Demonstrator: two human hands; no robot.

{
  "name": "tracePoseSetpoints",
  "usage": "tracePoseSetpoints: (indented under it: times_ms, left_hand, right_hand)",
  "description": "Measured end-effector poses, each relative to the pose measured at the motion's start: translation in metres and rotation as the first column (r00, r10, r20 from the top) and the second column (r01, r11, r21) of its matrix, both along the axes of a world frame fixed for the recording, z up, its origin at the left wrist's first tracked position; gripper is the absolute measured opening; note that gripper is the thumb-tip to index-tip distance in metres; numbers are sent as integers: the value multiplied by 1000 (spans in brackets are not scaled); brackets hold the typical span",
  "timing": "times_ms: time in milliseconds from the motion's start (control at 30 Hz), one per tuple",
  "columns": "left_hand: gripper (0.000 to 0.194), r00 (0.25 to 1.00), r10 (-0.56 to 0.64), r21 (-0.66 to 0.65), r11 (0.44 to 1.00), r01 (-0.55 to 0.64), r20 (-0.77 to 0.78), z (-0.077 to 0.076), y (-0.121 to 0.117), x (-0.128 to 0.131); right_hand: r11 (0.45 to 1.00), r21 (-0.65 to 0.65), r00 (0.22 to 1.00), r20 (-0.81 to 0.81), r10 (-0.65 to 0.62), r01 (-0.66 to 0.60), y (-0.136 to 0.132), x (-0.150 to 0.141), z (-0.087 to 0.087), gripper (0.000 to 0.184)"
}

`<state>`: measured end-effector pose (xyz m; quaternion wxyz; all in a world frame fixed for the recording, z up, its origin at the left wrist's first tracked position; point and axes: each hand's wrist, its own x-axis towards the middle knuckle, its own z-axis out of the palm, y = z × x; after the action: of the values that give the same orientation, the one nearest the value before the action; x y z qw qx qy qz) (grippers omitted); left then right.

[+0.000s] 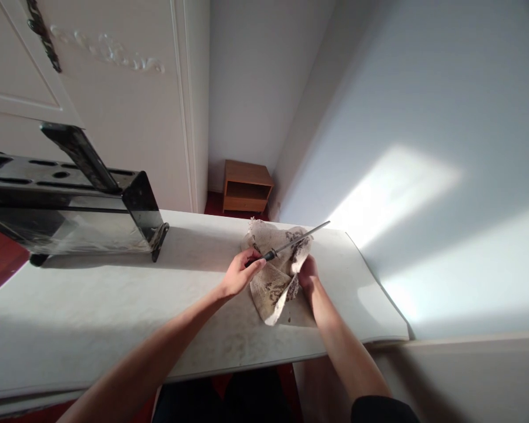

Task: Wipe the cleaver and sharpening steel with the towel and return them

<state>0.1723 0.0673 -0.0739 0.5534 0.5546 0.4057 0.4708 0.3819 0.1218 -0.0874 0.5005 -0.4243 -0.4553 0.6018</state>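
Observation:
My left hand [243, 272] is closed around the black handle of a sharpening steel [297, 241]. Its thin grey rod points up and to the right, over a cloth. The cloth [268, 289] is light, with dark patterned patches, and hangs in folds above the white table. At the cloth's right side, my right hand [308, 272] grips it; the fingers are partly hidden behind the folds. The rod lies across the front of the cloth, and whether they touch along its length I cannot tell.
A black knife block [83, 217] with clear sides stands on the left of the white table [194, 294], one black handle [81, 153] sticking up from it. A wooden nightstand [247, 174] stands beyond the table. White wardrobe doors [127, 117] rise behind; a sunlit wall [423, 147] borders the right.

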Motion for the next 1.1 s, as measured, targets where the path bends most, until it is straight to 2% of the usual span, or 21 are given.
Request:
tracePoseSetpoints:
  times_ms: [133,267,500,633,733,933,1033,1100]
  left_hand:
    - [31,988,-87,-116,988,102,129,0,0,4]
    - [31,964,-144,-213,958,192,222,0,3,2]
    - [33,983,-155,-195,966,172,98,-1,3,6]
    - [33,988,-154,-172,973,152,0,2,4,7]
    - [31,986,-148,-195,972,132,-72,4,6,4]
    - [31,972,-151,-235,966,107,-179,8,14,-7]
    - [31,968,-134,-227,970,84,-214,9,18,-13]
    - [32,957,-108,-196,979,55,-268,10,20,-17]
  right_hand:
    - [999,-21,998,-47,33,-34,-4,-2,-3,33]
    - [996,-47,972,-223,67,-79,-9,-6,-8,26]
    - [992,-110,958,-283,35,-69,-9,-14,-12,27]
    - [994,-99,952,-306,14,-47,-7,-17,-10,29]
    - [996,-90,953,-303,-25,-2,-4,-17,-11,27]
    - [978,-125,925,-323,-200,168,9,-7,-16,21]
    - [951,-160,887,-345,-306,266,17,1,-20,15]
    - [914,-198,847,-345,-404,355,22,5,-23,11]
